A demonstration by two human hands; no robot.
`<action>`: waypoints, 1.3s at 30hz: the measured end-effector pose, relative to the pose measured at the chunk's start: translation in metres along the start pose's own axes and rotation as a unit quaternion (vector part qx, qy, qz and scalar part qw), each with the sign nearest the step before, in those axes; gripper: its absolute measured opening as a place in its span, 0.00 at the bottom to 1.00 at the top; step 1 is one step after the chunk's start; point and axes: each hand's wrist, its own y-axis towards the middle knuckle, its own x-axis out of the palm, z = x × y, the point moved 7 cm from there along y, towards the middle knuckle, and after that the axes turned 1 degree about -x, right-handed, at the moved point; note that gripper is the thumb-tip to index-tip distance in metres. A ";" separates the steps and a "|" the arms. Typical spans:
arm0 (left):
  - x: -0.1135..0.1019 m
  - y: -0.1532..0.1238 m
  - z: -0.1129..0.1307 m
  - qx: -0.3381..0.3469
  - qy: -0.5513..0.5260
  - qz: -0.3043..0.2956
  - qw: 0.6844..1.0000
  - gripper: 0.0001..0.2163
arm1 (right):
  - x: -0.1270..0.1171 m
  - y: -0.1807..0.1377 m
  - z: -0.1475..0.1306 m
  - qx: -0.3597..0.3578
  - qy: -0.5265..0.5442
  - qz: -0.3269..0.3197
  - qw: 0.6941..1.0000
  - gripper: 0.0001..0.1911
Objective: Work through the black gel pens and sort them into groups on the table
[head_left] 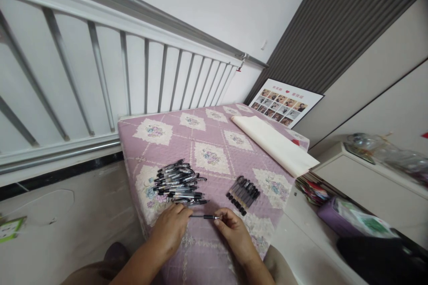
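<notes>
My left hand (170, 229) and my right hand (232, 229) both pinch the ends of one black pen (204, 217), held level just above the pink quilted cover (214, 151). A loose heap of several black pens (179, 182) lies just beyond my left hand. A neat row of several black pens (243, 193) lies beyond my right hand.
A cream roll of paper (274, 144) lies across the far right of the cover. A photo board (284, 107) leans on the wall behind. White railings (100, 84) run along the left. A cabinet (364, 182) and a purple bag (337, 220) stand at the right.
</notes>
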 end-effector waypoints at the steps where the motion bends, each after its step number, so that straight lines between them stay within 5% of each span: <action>1: 0.000 0.000 0.000 0.001 -0.002 0.001 1.000 0.14 | 0.000 0.000 0.000 -0.002 -0.003 0.002 1.000 0.18; 31: 0.001 -0.001 -0.007 -0.002 -0.065 0.024 0.998 0.14 | -0.007 0.001 0.004 -0.008 0.008 0.049 0.999 0.21; 39: -0.002 -0.001 -0.004 -0.003 -0.053 0.018 0.998 0.14 | 0.000 -0.001 0.002 0.002 0.006 0.004 1.000 0.17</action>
